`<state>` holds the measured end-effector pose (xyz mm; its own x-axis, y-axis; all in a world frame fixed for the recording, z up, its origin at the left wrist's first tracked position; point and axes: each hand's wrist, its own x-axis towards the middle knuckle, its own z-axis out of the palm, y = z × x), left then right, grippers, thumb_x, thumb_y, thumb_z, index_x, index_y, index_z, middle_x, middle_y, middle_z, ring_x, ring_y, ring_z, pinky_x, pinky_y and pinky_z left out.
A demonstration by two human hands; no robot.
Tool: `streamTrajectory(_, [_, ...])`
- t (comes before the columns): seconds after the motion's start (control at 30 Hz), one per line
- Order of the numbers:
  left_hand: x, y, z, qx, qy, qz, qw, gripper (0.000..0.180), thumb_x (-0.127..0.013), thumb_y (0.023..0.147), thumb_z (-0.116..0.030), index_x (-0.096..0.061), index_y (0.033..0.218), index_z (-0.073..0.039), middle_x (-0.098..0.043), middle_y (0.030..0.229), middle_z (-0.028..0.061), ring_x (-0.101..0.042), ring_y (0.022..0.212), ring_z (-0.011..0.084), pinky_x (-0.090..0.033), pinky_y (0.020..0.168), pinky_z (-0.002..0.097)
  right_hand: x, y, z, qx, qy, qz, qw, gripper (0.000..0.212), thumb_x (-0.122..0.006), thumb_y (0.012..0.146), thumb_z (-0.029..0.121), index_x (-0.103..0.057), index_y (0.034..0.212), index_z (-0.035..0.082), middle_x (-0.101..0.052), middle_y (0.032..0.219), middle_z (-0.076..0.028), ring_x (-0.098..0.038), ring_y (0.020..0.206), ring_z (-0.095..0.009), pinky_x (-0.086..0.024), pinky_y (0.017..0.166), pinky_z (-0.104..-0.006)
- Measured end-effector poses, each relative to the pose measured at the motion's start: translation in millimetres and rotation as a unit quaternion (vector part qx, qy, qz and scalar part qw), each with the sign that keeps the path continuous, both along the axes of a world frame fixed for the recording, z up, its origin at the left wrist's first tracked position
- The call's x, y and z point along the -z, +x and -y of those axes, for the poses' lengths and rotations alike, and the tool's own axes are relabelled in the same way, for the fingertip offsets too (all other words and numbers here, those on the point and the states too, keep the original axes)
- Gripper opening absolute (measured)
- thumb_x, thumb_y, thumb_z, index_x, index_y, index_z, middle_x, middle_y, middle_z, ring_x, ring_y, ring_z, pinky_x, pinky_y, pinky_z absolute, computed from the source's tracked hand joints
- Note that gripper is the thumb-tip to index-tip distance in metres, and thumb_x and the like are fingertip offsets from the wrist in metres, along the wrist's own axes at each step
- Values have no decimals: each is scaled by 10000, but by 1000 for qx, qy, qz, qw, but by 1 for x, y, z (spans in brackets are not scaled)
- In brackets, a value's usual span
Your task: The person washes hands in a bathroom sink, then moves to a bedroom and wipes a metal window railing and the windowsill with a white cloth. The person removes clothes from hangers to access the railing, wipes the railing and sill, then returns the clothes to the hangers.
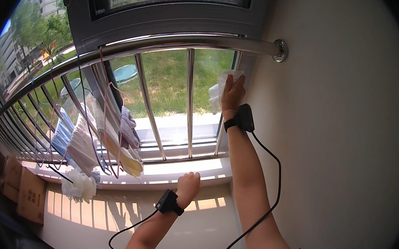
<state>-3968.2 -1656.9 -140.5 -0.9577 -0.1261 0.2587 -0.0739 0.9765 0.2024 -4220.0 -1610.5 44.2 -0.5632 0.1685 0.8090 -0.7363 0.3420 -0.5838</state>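
A crumpled, thin white cloth (216, 95) is in my right hand (233, 92), which is raised to the right end of the metal railing. The fingers close round the cloth beside the last upright bar, near the wall; part of it hangs down to the left. Lower down, my left hand (188, 188) makes a fist in front of the window sill (166, 174). No object shows in that fist, and the palm side is hidden. Each wrist carries a black strapped device with a cable.
A shiny handrail (183, 40) with upright bars crosses the window. Wire hangers with small cloths (84, 138) hang from it on the left, above a white plastic bag (79, 185). Cardboard boxes (32, 195) stand at lower left. A dark window frame (170, 20) sits above; a plain wall (340, 137) rises at right.
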Motion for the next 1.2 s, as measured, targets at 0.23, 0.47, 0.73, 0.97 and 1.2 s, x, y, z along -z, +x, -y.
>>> streamTrajectory(0.23, [84,9,7,9,17,-10,1000,140,-596,779,-191,-555,705,-80,-559,644,84,-592,599,275,-490,524,401,278,28,-8,-57,11,217,975,368,-526,925,283,-446,1160,11,-610,905,-242,-564,872,-465,-444,722,-486])
streamTrajectory(0.47, [99,21,7,15,-24,14,999,263,-632,810,-314,-605,949,-92,-570,846,87,-572,853,270,-446,739,403,314,36,-17,-127,-12,322,938,357,-508,926,195,-446,1234,24,-621,936,-224,-585,873,-412,-454,747,-429])
streamTrajectory(0.73, [28,17,-15,84,-34,-17,996,366,-639,807,-353,-597,1070,-101,-596,928,102,-581,905,270,-408,849,536,39,7,-9,-166,-80,10,983,287,-456,953,197,-465,1076,-61,-604,771,-192,-596,650,-317,-451,583,-382])
streamTrajectory(0.97, [-1,-5,-38,115,34,-67,991,320,-632,796,-266,-572,1061,-96,-591,837,90,-594,785,257,-437,717,422,-65,3,-4,-108,-51,-26,992,488,-432,970,249,-365,1203,-175,-597,780,-275,-587,739,-440,-444,596,-458])
streamTrajectory(1.2, [75,20,-37,100,35,-7,994,315,-633,799,-232,-549,1069,-92,-556,822,79,-571,810,255,-426,710,386,179,13,-13,-60,51,172,982,325,-520,928,263,-435,1100,1,-626,828,-236,-600,790,-441,-461,629,-485])
